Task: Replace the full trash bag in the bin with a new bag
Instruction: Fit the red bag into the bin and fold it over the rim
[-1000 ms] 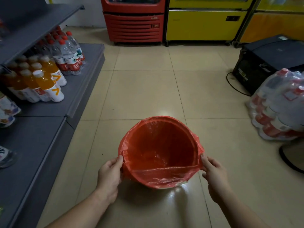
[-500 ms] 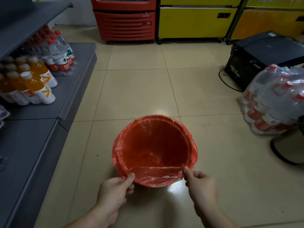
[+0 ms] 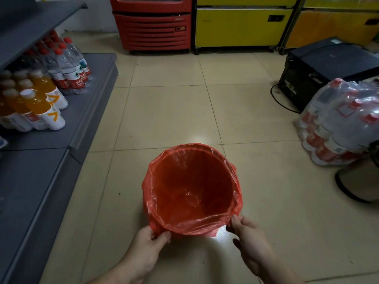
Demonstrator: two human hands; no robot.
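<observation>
A round bin stands on the tiled floor in front of me, lined with a thin red trash bag (image 3: 192, 187) whose edge is folded over the rim; the bin itself is hidden under the plastic. The bag looks empty inside. My left hand (image 3: 147, 249) pinches the bag's overhang at the near left of the rim. My right hand (image 3: 250, 236) pinches the overhang at the near right. Both forearms reach in from the bottom of the view.
A grey shelf unit (image 3: 67, 124) with orange drink bottles (image 3: 41, 107) and water bottles (image 3: 69, 66) runs along the left. Shrink-wrapped bottle packs (image 3: 340, 121), a black box (image 3: 320, 68) with a cable and a round base (image 3: 359, 181) sit right. Red and yellow coolers (image 3: 235, 27) stand behind.
Both hands slid from the sides of the rim to its near edge and now pinch the bag's overhang there. The fold across the bag's near side has been pulled down over the rim.
</observation>
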